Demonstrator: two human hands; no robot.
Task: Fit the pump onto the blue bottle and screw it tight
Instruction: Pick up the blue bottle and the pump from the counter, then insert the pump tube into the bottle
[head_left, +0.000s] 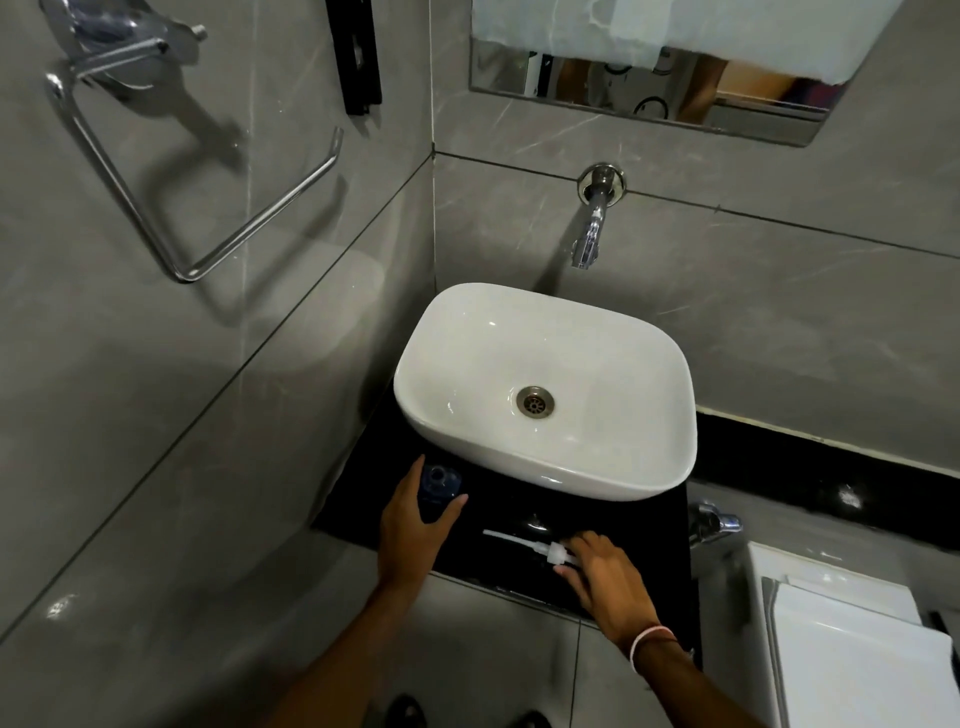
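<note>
Head view: the left hand (415, 525) wraps around the blue bottle (439, 486), which stands on the black counter (498, 506) in front of the white basin (545, 384); its open neck shows, its body mostly hidden by the fingers. The right hand (602, 571) lies over the white pump (540, 545) lying on the counter, covering its head; whether the fingers actually pinch it is unclear

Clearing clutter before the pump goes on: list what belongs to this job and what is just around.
Job:
- blue bottle, open, gripped by left hand
- pump, lying on the black counter, under right hand

Just around:
- basin
- wall tap
- towel ring
- mirror
</note>
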